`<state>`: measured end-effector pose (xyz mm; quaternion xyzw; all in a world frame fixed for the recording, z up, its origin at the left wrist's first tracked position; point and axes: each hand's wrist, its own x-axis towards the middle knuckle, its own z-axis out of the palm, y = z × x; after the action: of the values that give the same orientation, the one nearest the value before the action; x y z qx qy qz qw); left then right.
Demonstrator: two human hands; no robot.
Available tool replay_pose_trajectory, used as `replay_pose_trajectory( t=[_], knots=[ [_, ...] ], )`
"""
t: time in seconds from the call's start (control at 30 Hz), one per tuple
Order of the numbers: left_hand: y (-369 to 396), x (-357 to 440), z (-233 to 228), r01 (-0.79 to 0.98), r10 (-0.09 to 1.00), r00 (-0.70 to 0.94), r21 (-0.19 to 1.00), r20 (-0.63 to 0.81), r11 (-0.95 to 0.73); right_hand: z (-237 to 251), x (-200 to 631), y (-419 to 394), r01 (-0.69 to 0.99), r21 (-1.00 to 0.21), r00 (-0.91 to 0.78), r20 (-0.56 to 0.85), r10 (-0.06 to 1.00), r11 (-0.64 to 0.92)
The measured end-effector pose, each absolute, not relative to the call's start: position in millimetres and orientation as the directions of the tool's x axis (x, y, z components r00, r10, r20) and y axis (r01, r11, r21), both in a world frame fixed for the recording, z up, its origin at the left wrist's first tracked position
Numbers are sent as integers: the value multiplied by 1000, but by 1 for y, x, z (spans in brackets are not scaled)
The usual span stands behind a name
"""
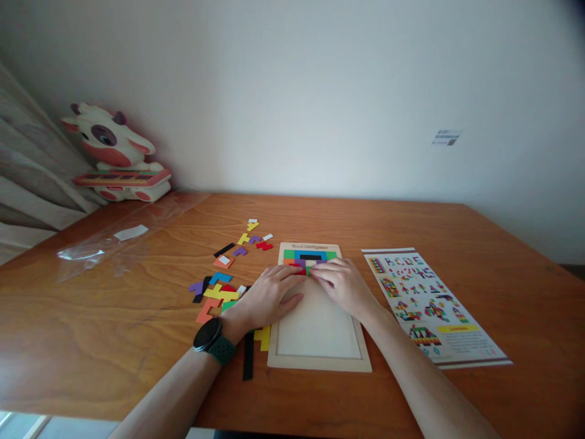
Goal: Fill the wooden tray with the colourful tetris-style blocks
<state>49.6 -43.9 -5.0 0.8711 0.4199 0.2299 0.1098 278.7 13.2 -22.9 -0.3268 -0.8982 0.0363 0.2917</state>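
Observation:
A wooden puzzle board (319,361) lies flat, with colourful block pieces (289,255) fitted in its far end. My left hand (270,297), wearing a dark watch (208,334) at the wrist, reaches over the board's left edge. Its fingers stretch out to a red puzzle piece (296,268), touching or just above it; the thumb stands apart. From the right comes my right hand (340,281), fingers bent and close together over the same row, beside a bit of green. Whatever lies under its fingertips is hidden.
Loose puzzle pieces (220,293) lie left of the board, some overlapping, partly behind my left arm. A printed pattern sheet (457,344) rests on the right. Clear plastic wrapping (91,250) and a cow-shaped toy keyboard (122,178) are at the left, near the wall.

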Motion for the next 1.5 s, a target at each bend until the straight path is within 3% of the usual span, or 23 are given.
replay_pose_trajectory(
  t=[0.23, 0.47, 0.7, 0.8, 0.93, 1.1, 1.2, 1.37, 1.5],
  knots=[
    [-44, 50, -5, 690, 788, 530, 380, 314, -616, -23, 278, 13, 579, -278, -610, 477, 633, 767],
    [-45, 50, -3, 692, 780, 547, 360, 305, -626, -27, 272, 16, 716, -264, -495, 462, 736, 647],
    [-45, 50, -5, 694, 780, 541, 358, 314, -625, -26, 271, 11, 766, -242, -459, 442, 771, 595],
    [-45, 50, -5, 711, 795, 532, 355, 293, -607, -28, 272, 15, 712, -400, -387, 463, 798, 577],
    [-45, 50, -5, 715, 800, 531, 360, 279, -599, -31, 276, 23, 580, -678, -149, 456, 877, 451],
    [-40, 45, -4, 679, 826, 446, 472, 344, -563, -28, 278, 22, 489, -776, -39, 438, 898, 399],
    [-36, 35, 2, 736, 876, 324, 486, 358, -471, -24, 279, 19, 526, -749, -49, 446, 894, 403],
    [-30, 16, 4, 912, 937, 150, 321, 316, -254, -13, 273, 8, 595, -565, -262, 536, 803, 572],
    [-25, 12, -5, 888, 938, 59, 411, 343, -206, -3, 247, -13, 504, -393, -536, 556, 636, 769]
  ],
)
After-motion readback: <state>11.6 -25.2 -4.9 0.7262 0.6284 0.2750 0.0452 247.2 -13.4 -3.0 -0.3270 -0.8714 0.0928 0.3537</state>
